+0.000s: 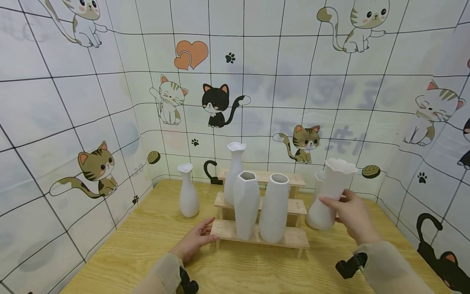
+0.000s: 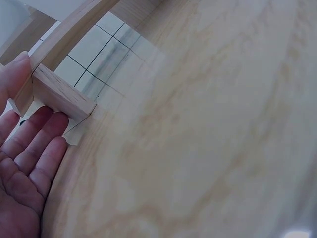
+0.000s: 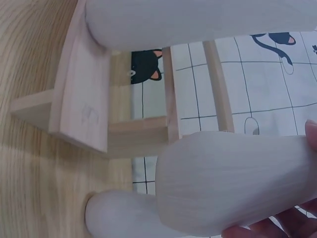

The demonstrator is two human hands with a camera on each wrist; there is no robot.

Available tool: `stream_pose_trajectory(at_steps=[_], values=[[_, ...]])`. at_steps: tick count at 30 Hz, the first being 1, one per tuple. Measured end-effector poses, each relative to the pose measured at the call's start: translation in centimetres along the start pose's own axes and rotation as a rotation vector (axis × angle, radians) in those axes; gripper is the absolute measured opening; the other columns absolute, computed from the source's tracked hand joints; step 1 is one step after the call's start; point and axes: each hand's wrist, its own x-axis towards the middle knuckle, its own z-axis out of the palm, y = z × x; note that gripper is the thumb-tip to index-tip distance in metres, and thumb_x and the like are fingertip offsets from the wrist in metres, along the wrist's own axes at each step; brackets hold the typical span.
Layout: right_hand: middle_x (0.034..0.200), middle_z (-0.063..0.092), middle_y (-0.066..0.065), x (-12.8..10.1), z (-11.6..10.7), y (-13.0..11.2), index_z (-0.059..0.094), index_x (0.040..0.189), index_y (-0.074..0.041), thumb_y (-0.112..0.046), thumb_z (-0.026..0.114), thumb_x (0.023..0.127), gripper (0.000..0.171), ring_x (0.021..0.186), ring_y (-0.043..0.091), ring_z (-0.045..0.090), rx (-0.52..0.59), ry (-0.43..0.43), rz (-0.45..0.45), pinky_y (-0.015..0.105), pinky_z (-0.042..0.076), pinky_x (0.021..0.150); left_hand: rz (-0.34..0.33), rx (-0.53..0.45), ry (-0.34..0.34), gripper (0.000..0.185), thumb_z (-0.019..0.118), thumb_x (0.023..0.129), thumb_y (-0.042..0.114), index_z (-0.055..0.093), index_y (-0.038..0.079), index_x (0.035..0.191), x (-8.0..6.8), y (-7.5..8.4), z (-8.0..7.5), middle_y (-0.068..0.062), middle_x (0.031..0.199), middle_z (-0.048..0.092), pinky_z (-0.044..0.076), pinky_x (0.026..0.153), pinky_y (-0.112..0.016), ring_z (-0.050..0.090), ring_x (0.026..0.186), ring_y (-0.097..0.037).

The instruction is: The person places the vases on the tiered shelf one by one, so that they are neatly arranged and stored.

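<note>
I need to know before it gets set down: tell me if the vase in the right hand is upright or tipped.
Nearly upright. The vase in the right hand has its scalloped mouth on top, leaning slightly, lifted above the table.

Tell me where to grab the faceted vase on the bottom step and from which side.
Grip the faceted vase around its narrower lower body, coming from the front left. It stands upright and close beside the cylindrical vase on its right, so fingers probably fit there poorly.
</note>
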Motion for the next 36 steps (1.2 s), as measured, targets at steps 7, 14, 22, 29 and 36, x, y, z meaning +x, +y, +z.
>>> stream_pose_trajectory(at_steps=[7, 14, 22, 29, 36], values=[[0.123, 0.035, 0.022, 0.4, 0.5, -0.9, 0.022, 0.133, -0.002, -0.050, 0.062, 0.070, 0.088, 0.107, 0.039, 0.037, -0.019, -0.011, -0.029, 0.051, 0.041, 0.072, 0.003, -0.006, -0.005, 0.071, 0.063, 0.079, 0.020, 0.022, 0.011, 0.136, 0.0, 0.0, 0.0, -0.012, 0.119, 0.046, 0.037, 0.085, -0.035, 0.046, 0.104, -0.022], [0.127, 0.032, 0.023, 0.7, 0.3, -1.3, 0.020, 0.133, -0.002, -0.052, 0.063, 0.068, 0.093, 0.109, 0.040, 0.035, -0.025, -0.013, -0.018, 0.051, 0.041, 0.072, 0.000, -0.022, -0.012, 0.071, 0.062, 0.079, 0.020, 0.021, 0.011, 0.136, -0.1, 0.1, 0.0, -0.012, 0.119, 0.045, 0.037, 0.085, -0.034, 0.046, 0.104, -0.022], [0.127, 0.031, 0.023, 0.9, 0.2, -1.7, 0.018, 0.135, -0.003, -0.056, 0.063, 0.065, 0.098, 0.109, 0.040, 0.035, -0.037, -0.024, -0.010, 0.050, 0.041, 0.071, 0.001, -0.017, -0.015, 0.071, 0.062, 0.079, 0.021, 0.021, 0.010, 0.136, -0.1, 0.1, 0.1, -0.012, 0.120, 0.045, 0.037, 0.086, -0.035, 0.046, 0.105, -0.022], [0.126, 0.033, 0.021, 1.1, 0.5, -2.1, 0.019, 0.135, -0.004, -0.051, 0.064, 0.068, 0.094, 0.109, 0.039, 0.036, -0.006, -0.045, -0.030, 0.050, 0.041, 0.071, -0.001, -0.007, -0.010, 0.072, 0.062, 0.079, 0.021, 0.020, 0.010, 0.137, -0.2, 0.2, 0.1, -0.012, 0.120, 0.044, 0.036, 0.086, -0.036, 0.046, 0.105, -0.022], [0.126, 0.034, 0.020, 1.6, 1.2, -2.6, 0.021, 0.134, -0.005, -0.051, 0.066, 0.066, 0.094, 0.109, 0.037, 0.037, 0.018, -0.062, -0.031, 0.049, 0.041, 0.071, -0.007, 0.002, -0.009, 0.072, 0.062, 0.079, 0.022, 0.020, 0.010, 0.137, -0.2, 0.3, 0.2, -0.012, 0.120, 0.044, 0.036, 0.087, -0.036, 0.046, 0.105, -0.022]])
